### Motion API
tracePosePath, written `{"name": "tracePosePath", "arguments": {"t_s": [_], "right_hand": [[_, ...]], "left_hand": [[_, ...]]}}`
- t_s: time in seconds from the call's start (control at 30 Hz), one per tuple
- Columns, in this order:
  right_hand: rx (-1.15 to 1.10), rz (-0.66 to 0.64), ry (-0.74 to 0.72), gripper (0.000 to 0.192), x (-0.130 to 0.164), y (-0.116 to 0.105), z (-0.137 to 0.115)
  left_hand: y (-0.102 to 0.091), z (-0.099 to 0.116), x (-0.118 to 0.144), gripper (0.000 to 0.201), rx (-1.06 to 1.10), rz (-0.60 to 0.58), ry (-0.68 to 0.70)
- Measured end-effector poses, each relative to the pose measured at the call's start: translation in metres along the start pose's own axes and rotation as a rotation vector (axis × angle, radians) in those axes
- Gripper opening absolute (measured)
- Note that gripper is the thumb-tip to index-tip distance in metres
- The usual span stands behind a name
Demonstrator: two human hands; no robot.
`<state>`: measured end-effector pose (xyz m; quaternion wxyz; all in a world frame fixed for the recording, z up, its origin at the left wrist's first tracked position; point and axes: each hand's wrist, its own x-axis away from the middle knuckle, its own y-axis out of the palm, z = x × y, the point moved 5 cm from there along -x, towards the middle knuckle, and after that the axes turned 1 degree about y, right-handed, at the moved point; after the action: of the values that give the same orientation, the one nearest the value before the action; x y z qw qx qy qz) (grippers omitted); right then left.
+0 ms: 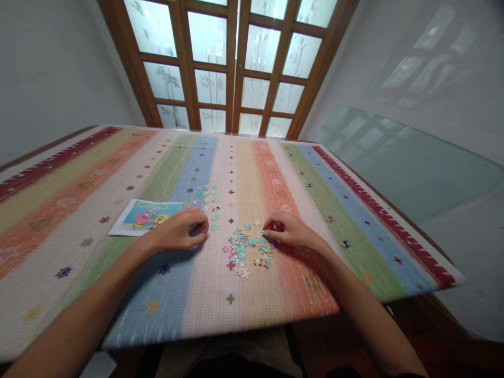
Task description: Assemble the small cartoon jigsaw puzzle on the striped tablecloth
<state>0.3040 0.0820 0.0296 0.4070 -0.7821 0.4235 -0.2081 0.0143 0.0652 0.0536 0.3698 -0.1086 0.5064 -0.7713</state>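
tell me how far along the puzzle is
Early. Done: some pieces set apart beyond the left hand. In hand: the left hand holds pieces; the right hand picks at the loose pile. Left: nothing looks joined; the reference picture lies alongside.

Left hand [179, 231]: fingers curled over something reddish; what it was could not be made out, nor whether it was gripped.
Right hand [287, 229]: fingertips at the edge of the loose puzzle pieces [246, 249]; whether a piece was pinched could not be told.
Loose puzzle pieces: too small for prints or shapes to be read.
Second scatter of pieces [207, 197]: same, too small.
Reference picture [146, 216]: near corner hidden behind left hand.
Forearms: cut off by bottom edge.
Striped mat [79, 220]: left side ran out of frame.
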Motion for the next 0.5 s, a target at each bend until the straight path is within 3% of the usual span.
{"name": "tracePosePath", "arguments": {"t_s": [0.17, 0.5], "right_hand": [[-0.1, -0.079, 0.045, 0.008, 0.002, 0.0, 0.009], [-0.282, 0.119, 0.117, 0.011, -0.002, -0.004, 0.027]], "left_hand": [[0.015, 0.019, -0.007, 0.013, 0.037, 0.047, 0.057], [0.037, 0.038, -0.013, 0.015, 0.039, 0.125, 0.191]]}}
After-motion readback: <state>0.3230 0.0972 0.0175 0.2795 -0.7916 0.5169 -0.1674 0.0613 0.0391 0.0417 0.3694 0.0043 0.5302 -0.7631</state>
